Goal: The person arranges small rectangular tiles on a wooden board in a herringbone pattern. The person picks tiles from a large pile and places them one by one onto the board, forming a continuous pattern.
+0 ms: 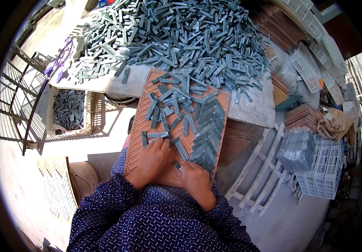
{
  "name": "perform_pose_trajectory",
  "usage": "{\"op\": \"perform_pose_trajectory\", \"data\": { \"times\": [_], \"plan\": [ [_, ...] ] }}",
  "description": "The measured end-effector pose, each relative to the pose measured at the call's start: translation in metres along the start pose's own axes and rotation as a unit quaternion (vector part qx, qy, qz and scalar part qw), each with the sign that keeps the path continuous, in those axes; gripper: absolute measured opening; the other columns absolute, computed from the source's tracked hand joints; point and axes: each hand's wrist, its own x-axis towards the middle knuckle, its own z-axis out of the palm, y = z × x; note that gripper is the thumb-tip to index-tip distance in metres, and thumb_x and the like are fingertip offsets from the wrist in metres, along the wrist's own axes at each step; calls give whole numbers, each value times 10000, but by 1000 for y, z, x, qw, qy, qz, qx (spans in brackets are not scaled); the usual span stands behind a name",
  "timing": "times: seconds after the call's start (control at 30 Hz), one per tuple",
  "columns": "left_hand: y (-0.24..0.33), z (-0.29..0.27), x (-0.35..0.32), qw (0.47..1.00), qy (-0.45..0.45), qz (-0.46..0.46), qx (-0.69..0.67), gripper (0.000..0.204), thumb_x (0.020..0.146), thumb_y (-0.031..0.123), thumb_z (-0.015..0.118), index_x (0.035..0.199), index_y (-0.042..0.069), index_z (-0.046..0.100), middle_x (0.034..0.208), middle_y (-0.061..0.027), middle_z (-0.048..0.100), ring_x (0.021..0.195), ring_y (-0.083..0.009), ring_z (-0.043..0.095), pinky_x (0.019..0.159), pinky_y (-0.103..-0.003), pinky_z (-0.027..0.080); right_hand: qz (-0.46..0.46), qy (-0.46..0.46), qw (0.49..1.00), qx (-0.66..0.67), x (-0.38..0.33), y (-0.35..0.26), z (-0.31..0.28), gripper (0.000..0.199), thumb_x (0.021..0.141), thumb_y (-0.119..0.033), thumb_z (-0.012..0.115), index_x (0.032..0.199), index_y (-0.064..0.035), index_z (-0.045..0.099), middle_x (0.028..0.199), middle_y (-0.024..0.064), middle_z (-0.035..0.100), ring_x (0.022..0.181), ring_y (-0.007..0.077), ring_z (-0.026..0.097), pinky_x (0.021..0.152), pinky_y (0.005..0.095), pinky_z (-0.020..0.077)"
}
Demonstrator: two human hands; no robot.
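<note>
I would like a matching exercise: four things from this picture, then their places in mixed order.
1. Orange rectangular grooved tray
2. Heap of grey-green oblong bars
3. Whitish slatted pallet
4. Cream plastic crate of small grey pieces

A. picture's left
B. picture's right
C. under left hand and right hand
D. on the pale tabletop

Pairs: 1-C, 2-D, 3-B, 4-A

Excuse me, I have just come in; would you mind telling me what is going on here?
A person is working with stone-like strips on a grooved orange board. The left hand is at some loose strips; the right hand is beside the herringbone rows along the board's right side, its grip unclear. Most left-side grooves are unfilled, and a large heap covers much of the table beyond.
</note>
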Motion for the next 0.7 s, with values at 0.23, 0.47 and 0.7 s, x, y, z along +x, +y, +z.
{"op": "perform_pose_trajectory", "data": {
  "times": [0.23, 0.47, 0.7],
  "plan": [
    [-3, -5, -9, 992, 40, -76, -95, 205, 788, 109, 620, 968, 20, 579, 857, -131, 562, 764, -310, 592, 661, -390, 492, -22, 136, 989, 49, 29, 5, -11, 216, 762, -135, 706, 915, -34, 592, 808, 123, 605, 679, 320, 612, 584, 391, 495],
    [-3, -31, -29, 989, 17, -82, -125, 226, 734, 72, 664, 937, 20, 581, 866, -136, 588, 763, -331, 597, 658, -408, 484, -9, 118, 991, 62, 31, 13, -7, 152, 773, -98, 675, 892, -41, 599, 789, 126, 600, 670, 316, 607, 576, 382, 482],
    [4, -22, -50, 995, -35, -28, -89, 239, 756, 80, 653, 972, 21, 571, 894, -129, 574, 808, -316, 593, 691, -395, 493, -30, 122, 988, 91, 25, 16, -5, 132, 774, -82, 676, 878, -46, 604, 773, 116, 599, 667, 309, 609, 578, 373, 484]
  ]
}}
